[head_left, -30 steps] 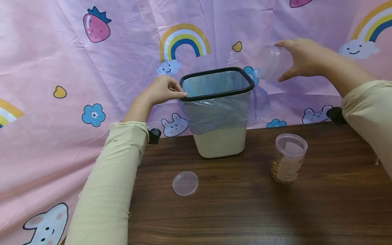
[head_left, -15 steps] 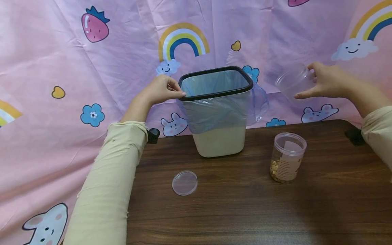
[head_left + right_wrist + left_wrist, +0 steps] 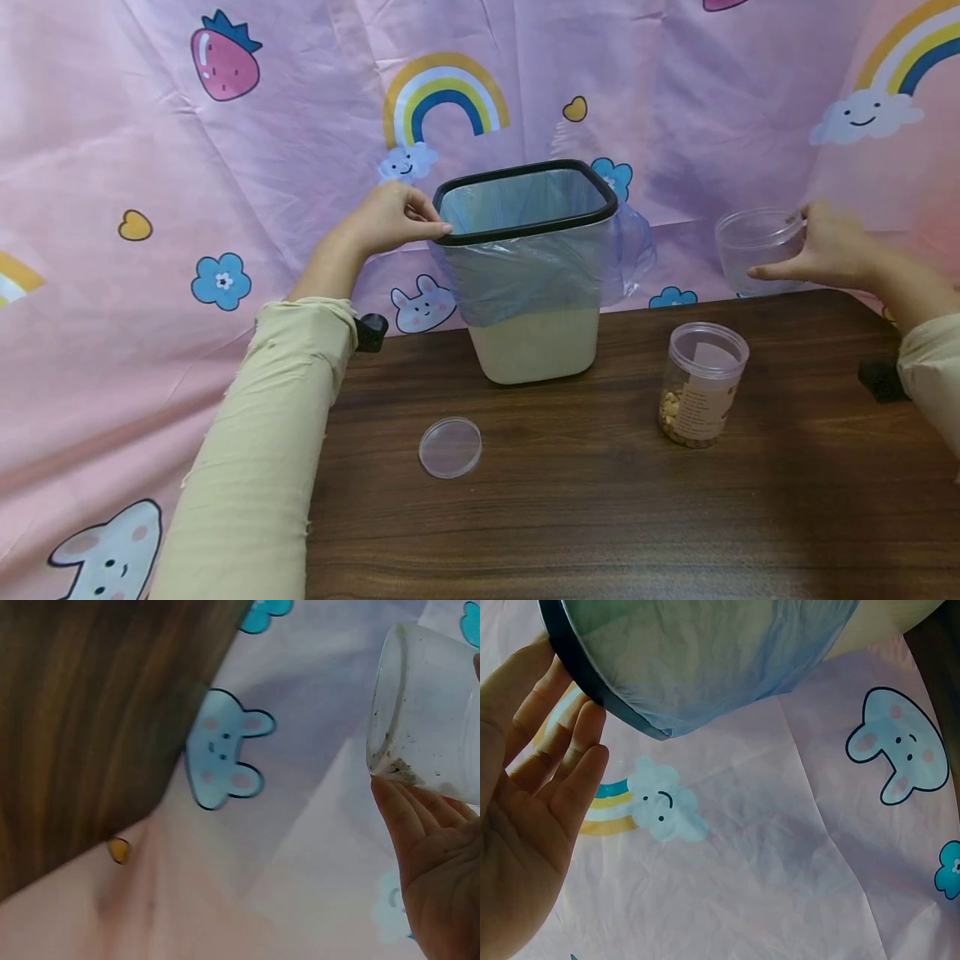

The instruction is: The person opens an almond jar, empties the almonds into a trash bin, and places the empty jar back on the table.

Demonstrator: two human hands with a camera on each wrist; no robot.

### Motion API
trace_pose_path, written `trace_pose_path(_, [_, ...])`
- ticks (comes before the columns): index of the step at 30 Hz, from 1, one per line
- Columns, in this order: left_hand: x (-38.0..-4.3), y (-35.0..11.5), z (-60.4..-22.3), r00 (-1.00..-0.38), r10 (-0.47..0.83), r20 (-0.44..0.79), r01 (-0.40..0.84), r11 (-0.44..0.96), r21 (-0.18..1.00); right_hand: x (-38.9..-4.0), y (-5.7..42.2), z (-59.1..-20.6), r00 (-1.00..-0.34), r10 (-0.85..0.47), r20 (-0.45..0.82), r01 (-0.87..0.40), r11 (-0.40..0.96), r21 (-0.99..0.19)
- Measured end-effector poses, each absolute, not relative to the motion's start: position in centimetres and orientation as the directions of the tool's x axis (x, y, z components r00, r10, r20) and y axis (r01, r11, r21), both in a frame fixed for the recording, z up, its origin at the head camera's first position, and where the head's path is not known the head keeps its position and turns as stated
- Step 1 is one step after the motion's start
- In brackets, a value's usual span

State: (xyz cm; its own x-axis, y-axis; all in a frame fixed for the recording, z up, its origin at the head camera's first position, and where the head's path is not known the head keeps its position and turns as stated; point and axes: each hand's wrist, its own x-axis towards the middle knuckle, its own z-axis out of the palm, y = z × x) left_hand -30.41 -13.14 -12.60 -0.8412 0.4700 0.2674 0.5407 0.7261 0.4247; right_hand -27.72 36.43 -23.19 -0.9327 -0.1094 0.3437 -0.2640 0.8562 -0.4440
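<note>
Clear jar (image 3: 753, 262) swung upright, farther from bin (image 3: 536, 337), right hand (image 3: 838, 248) gripping it; tipping seems over, though specks (image 3: 399, 766) show low down. Left hand (image 3: 392, 218) pinches bin rim (image 3: 542, 226).

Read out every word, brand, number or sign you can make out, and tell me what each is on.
Readable text: none.
Label on the jar on the table: rows of print, too small and blurred to read.
Bin, clear container, clear disc: no lettering seen.
Backdrop: cartoon pictures only.
</note>
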Motion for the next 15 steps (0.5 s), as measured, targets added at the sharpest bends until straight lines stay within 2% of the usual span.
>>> trace_pose_path(4, [-30.5,-13.1,-12.6,-0.843,0.469,0.265,0.538,0.728,0.425,-27.4,36.8,-24.8,-0.952,-0.079,0.295,-0.216,0.855,-0.471])
trace_pose_path(15, [-30.4,-13.1,-12.5,-0.844,0.463,0.269,0.536,0.733,0.419,-27.4,38.4,-29.4,-0.923,-0.111,0.368,-0.310,0.781,-0.543])
